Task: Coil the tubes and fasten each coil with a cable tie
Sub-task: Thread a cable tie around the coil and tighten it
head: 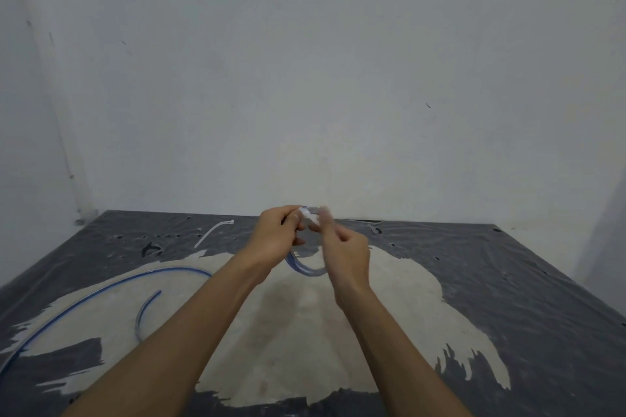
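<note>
My left hand (276, 235) holds a small coil of clear tube with a blue stripe (306, 269) up above the table; the coil's lower loop hangs below my fingers. A white cable tie (310, 215) sits at the top of the coil, and my right hand (342, 245) pinches it there, fingers blurred. A second, long blue-striped tube (101, 291) lies uncoiled on the table at the left, curving toward the front left edge. A spare white cable tie (211, 232) lies at the back left of the table.
The table (508, 281) is covered with dark, worn sheeting with a large pale patch in the middle. A plain grey wall (305, 78) rises right behind it, and another wall closes the left side.
</note>
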`<move>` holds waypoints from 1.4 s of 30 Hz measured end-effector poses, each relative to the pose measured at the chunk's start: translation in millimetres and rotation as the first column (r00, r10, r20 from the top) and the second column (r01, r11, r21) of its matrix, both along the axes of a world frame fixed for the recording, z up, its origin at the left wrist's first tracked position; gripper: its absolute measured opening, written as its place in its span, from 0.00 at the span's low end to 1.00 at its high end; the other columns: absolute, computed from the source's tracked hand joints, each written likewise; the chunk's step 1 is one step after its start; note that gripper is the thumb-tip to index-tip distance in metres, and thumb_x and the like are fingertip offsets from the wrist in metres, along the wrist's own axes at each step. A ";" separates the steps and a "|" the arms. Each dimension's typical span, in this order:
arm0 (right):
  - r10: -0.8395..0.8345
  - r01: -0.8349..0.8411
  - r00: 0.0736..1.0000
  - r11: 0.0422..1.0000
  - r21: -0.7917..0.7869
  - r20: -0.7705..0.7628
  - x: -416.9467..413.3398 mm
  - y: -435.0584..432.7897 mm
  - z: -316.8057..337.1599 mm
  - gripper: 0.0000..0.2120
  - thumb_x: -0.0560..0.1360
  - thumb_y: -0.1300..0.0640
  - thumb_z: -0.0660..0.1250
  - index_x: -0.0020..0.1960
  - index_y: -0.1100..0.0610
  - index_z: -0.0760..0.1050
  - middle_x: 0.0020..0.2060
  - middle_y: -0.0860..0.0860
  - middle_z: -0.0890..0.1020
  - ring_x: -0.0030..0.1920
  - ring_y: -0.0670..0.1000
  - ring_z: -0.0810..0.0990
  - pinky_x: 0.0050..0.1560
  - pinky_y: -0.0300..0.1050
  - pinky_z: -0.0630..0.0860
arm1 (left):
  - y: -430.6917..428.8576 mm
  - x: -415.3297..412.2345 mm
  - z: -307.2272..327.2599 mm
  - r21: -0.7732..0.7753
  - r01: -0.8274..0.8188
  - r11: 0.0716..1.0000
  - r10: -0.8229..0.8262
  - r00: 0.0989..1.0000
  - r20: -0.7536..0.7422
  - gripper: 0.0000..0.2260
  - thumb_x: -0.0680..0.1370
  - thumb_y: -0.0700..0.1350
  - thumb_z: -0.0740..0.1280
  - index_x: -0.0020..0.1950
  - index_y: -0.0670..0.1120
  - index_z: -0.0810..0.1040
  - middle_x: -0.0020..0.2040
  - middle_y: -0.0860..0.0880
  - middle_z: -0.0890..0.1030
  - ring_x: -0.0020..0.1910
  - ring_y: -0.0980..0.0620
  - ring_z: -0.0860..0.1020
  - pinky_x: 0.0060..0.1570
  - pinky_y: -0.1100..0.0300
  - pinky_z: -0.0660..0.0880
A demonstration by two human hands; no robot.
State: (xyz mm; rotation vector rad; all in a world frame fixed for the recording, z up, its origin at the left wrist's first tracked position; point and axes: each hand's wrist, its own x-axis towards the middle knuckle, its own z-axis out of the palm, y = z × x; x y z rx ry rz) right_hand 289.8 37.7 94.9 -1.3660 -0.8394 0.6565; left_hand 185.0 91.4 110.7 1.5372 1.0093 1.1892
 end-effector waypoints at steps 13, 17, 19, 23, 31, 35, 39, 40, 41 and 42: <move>0.479 -0.485 0.765 0.868 0.106 -0.431 32.0 1.7 -6.5 0.10 0.80 0.56 0.67 0.52 0.63 0.82 0.45 0.56 0.86 0.44 0.55 0.84 0.50 0.53 0.84 | 13.8 -15.3 5.2 -0.392 -0.056 0.918 0.206 0.913 0.352 0.09 0.82 0.44 0.61 0.57 0.43 0.78 0.46 0.48 0.78 0.33 0.53 0.70 0.33 0.56 0.77; 0.343 -0.369 0.860 0.929 0.003 -0.377 29.9 7.8 -12.6 0.07 0.79 0.63 0.68 0.50 0.68 0.80 0.39 0.58 0.84 0.35 0.52 0.83 0.43 0.47 0.85 | 16.1 -16.5 1.3 -0.381 0.007 0.925 0.153 0.909 0.387 0.09 0.82 0.40 0.60 0.59 0.40 0.77 0.47 0.47 0.79 0.34 0.53 0.71 0.37 0.55 0.78; 0.295 -0.342 0.860 0.939 -0.040 -0.416 30.1 9.5 -13.7 0.06 0.79 0.65 0.67 0.47 0.68 0.80 0.37 0.58 0.83 0.33 0.52 0.83 0.40 0.45 0.85 | 18.1 -17.9 -0.1 -0.348 -0.007 0.937 0.145 0.917 0.372 0.09 0.82 0.38 0.61 0.59 0.39 0.77 0.46 0.46 0.80 0.34 0.54 0.72 0.35 0.57 0.80; 0.285 -0.360 0.813 0.931 -0.054 -0.508 30.7 14.3 -10.9 0.07 0.79 0.70 0.64 0.44 0.69 0.78 0.35 0.60 0.82 0.37 0.56 0.83 0.41 0.48 0.85 | 21.7 -21.4 -5.9 -0.258 -0.159 0.953 0.233 0.929 0.289 0.08 0.81 0.36 0.62 0.58 0.40 0.78 0.43 0.47 0.80 0.33 0.55 0.73 0.35 0.58 0.82; 0.514 -0.494 0.858 0.820 -0.290 -0.006 41.6 16.7 -0.5 0.12 0.74 0.66 0.68 0.57 0.60 0.77 0.52 0.61 0.85 0.46 0.54 0.83 0.51 0.52 0.82 | 11.1 -29.6 -9.3 -0.077 -0.091 0.993 0.097 0.992 0.085 0.09 0.82 0.40 0.63 0.57 0.43 0.81 0.45 0.46 0.83 0.33 0.52 0.74 0.36 0.58 0.80; 0.505 -0.491 0.861 0.855 -0.164 0.055 40.4 20.1 4.2 0.09 0.79 0.63 0.66 0.59 0.58 0.79 0.42 0.56 0.82 0.39 0.53 0.82 0.43 0.50 0.83 | 10.4 -28.5 -4.5 -0.038 -0.036 0.999 0.036 0.999 0.005 0.09 0.82 0.41 0.62 0.58 0.45 0.81 0.45 0.47 0.83 0.32 0.54 0.71 0.31 0.63 0.76; 0.444 -0.449 0.884 0.894 -0.001 -0.148 35.8 26.3 -1.4 0.07 0.81 0.65 0.64 0.57 0.66 0.77 0.40 0.57 0.80 0.34 0.52 0.81 0.40 0.50 0.84 | 10.3 -26.4 -4.1 -0.195 0.012 0.981 0.017 0.989 0.146 0.10 0.80 0.45 0.66 0.57 0.41 0.80 0.49 0.44 0.84 0.36 0.51 0.80 0.36 0.59 0.81; 0.430 -0.436 0.875 0.900 0.026 -0.224 33.5 26.8 -1.7 0.06 0.81 0.65 0.64 0.56 0.66 0.76 0.41 0.57 0.80 0.36 0.52 0.83 0.40 0.50 0.84 | 9.8 -25.9 -5.3 -0.280 0.069 0.958 -0.017 0.982 0.186 0.11 0.79 0.47 0.67 0.57 0.40 0.79 0.48 0.44 0.84 0.38 0.50 0.81 0.39 0.56 0.82; 0.421 -0.428 0.860 0.903 0.042 -0.286 31.5 26.8 -1.7 0.04 0.81 0.65 0.63 0.54 0.64 0.76 0.40 0.56 0.81 0.37 0.52 0.84 0.42 0.51 0.84 | 9.7 -25.0 -7.4 -0.351 0.124 0.928 -0.049 0.975 0.216 0.11 0.79 0.47 0.68 0.56 0.40 0.79 0.47 0.44 0.83 0.40 0.49 0.82 0.41 0.54 0.82; 0.416 -0.427 0.848 0.903 0.043 -0.329 30.5 26.3 -1.4 0.03 0.81 0.65 0.63 0.51 0.63 0.75 0.39 0.55 0.82 0.37 0.51 0.84 0.44 0.53 0.84 | 9.4 -24.2 -9.5 -0.395 0.160 0.905 -0.062 0.967 0.249 0.10 0.79 0.45 0.68 0.54 0.40 0.79 0.46 0.45 0.83 0.41 0.49 0.83 0.42 0.54 0.82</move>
